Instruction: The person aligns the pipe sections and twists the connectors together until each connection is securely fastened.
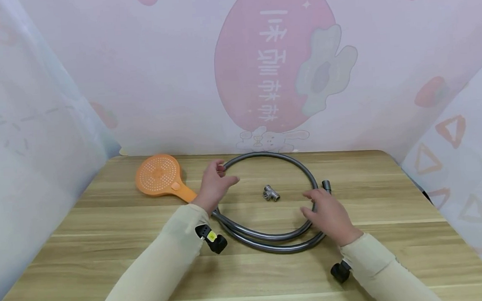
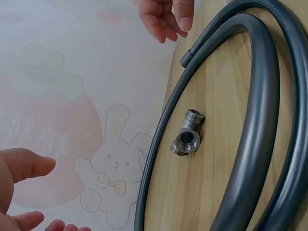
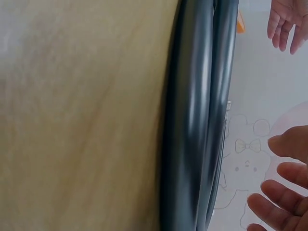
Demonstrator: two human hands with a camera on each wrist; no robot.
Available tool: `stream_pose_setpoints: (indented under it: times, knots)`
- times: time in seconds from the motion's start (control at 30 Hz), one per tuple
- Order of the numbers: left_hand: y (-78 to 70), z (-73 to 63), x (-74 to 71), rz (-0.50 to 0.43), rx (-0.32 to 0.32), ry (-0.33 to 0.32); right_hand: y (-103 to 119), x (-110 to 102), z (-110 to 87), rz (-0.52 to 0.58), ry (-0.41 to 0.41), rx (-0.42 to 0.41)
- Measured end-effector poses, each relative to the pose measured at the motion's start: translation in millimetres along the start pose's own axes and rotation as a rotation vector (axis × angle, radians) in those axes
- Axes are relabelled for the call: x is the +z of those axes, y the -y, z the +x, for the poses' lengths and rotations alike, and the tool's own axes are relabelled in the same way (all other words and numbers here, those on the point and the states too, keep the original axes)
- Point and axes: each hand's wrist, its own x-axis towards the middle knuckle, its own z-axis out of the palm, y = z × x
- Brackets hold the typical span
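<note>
Head view: white characters (image 1: 267, 57) mark the backdrop (image 1: 158, 82) beyond the hose (image 1: 271, 236).

The left hand (image 1: 216, 185) and right hand (image 1: 329, 213) are bare below long, plain cream sleeves (image 1: 157, 266) with wide cuffs. A black strap (image 1: 202, 229) at the left wrist carries a small, rounded black camera (image 1: 218, 244) and a yellow label (image 1: 211, 236), its mark too small to read; a similar black right-wrist camera (image 1: 340, 272) sits at the right cuff.
</note>
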Motion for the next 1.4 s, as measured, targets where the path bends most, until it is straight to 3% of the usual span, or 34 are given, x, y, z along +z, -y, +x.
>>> stream_pose_setpoints:
  times: [0.23, 0.6, 0.73, 0.9, 1.4]
  knots:
    - [-2.9, 3.2, 9.3, -0.004, -0.017, 0.054, -7.7, -1.7, 5.2, -0.011, 0.009, 0.018]
    - [-10.6, 5.2, 20.2, 0.077, -0.018, 0.144, -18.7, -10.4, 16.3, 0.008, 0.044, 0.077]
    - [-13.0, 7.1, 24.0, 0.119, -0.027, 0.153, -22.7, -12.1, 19.1, 0.016, 0.051, 0.083]
    - [-13.9, 9.7, 30.7, 0.103, -0.036, 0.173, -27.5, -13.1, 21.5, 0.018, 0.049, 0.096]
    - [-4.0, 20.9, 50.0, 0.119, -0.008, 0.198, -38.2, -16.6, 27.9, 0.025, 0.055, 0.136]
